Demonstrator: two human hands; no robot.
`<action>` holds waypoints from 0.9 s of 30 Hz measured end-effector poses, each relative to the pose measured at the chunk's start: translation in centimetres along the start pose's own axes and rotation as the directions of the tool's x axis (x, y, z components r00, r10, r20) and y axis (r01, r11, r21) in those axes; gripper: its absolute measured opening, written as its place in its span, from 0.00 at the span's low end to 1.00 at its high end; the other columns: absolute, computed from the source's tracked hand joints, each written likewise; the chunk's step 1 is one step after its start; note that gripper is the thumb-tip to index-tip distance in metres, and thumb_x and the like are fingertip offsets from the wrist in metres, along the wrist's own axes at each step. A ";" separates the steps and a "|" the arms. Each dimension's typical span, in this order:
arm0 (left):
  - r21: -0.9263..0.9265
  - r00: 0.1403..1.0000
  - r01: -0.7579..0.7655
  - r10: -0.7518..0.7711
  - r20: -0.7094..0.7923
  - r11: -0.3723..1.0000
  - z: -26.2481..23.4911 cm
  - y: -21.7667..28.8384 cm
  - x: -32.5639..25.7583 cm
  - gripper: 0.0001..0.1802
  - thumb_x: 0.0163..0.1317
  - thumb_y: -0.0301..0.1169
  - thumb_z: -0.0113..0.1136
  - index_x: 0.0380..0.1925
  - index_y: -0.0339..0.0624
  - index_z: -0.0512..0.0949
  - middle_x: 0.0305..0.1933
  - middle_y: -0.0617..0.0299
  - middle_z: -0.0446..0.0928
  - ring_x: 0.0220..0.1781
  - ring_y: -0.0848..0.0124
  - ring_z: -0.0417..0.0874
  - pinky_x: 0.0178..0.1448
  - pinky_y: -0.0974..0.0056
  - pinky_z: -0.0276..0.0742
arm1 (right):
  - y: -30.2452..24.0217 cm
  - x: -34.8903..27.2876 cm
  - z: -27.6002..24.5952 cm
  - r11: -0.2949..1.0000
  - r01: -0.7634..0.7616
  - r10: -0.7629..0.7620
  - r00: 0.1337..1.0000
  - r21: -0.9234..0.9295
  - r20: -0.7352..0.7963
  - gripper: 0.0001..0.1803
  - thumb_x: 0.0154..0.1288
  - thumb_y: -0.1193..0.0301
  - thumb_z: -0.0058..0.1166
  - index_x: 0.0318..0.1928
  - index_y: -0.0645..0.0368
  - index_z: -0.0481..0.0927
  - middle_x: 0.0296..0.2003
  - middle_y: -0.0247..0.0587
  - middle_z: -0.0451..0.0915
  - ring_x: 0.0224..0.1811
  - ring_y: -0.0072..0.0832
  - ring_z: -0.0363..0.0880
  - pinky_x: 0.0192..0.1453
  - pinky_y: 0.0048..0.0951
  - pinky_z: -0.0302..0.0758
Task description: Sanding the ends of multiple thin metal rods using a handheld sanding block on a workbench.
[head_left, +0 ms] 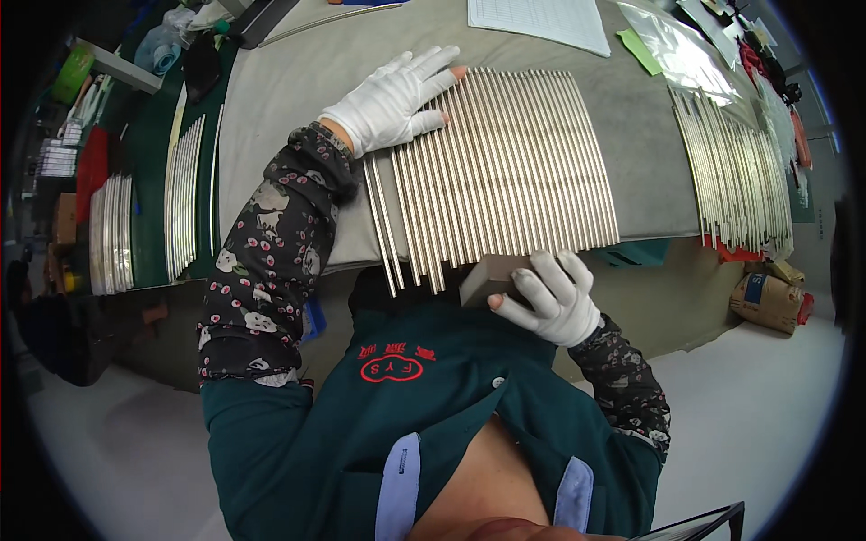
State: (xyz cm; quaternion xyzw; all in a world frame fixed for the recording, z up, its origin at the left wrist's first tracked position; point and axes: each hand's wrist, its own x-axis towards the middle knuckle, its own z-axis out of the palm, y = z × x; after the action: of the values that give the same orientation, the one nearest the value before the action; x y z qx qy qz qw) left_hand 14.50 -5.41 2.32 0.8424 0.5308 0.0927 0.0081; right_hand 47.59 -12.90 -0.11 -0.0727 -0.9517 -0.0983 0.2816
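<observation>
A row of shiny metal rods (523, 162) lies side by side on the grey cloth, their near ends at the table's front edge. Several rods at the row's left stick out further toward me, and two rods (382, 225) lie a little apart. My left hand (397, 101), in a white glove with bare fingertips, rests open on the far left part of the row, fingers spread. My right hand (552, 299), gloved the same way, grips a dark grey-brown block (487, 279) against the near ends of the rods. Part of the block is hidden by the fingers.
More rods lie at the right (735, 180) and on a green surface (149, 194) at the left. A printed sheet (541, 22) and clear plastic (681, 54) lie at the back. A brown sack (767, 302) stands low at the right.
</observation>
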 end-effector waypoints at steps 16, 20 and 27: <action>0.163 0.978 -0.204 0.191 0.089 0.965 -0.5 0.8 -2.5 0.38 0.65 0.56 0.44 0.70 0.49 0.59 0.76 0.51 0.52 0.75 0.49 0.56 0.75 0.43 0.51 | 1.7 -0.6 -3.0 0.545 -0.825 0.836 0.548 -0.149 0.028 0.40 0.46 0.70 0.64 0.63 0.59 0.67 0.65 0.64 0.62 0.61 0.55 0.67 0.62 0.49 0.65; 0.155 0.979 -0.194 0.182 0.087 0.969 -0.8 1.1 -2.7 0.39 0.61 0.52 0.51 0.70 0.48 0.60 0.76 0.50 0.53 0.74 0.49 0.57 0.75 0.43 0.52 | 1.9 0.1 -3.5 0.521 -0.832 0.854 0.508 -0.190 0.116 0.40 0.47 0.69 0.64 0.63 0.59 0.67 0.64 0.65 0.62 0.60 0.55 0.67 0.62 0.48 0.67; 0.138 0.980 -0.186 0.173 0.103 0.973 -1.1 0.6 -3.1 0.38 0.64 0.56 0.47 0.70 0.51 0.60 0.75 0.51 0.54 0.75 0.49 0.56 0.75 0.41 0.51 | 0.6 1.1 -4.6 0.536 -0.823 0.844 0.520 -0.187 0.132 0.39 0.45 0.69 0.64 0.62 0.57 0.70 0.63 0.64 0.63 0.56 0.54 0.69 0.61 0.47 0.67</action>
State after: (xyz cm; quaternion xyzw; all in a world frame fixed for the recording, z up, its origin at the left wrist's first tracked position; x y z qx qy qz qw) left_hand 13.60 -8.55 2.99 0.8885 0.4570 0.0157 -0.0385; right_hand 49.20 -13.26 4.42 -0.5436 -0.8175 0.0087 0.1900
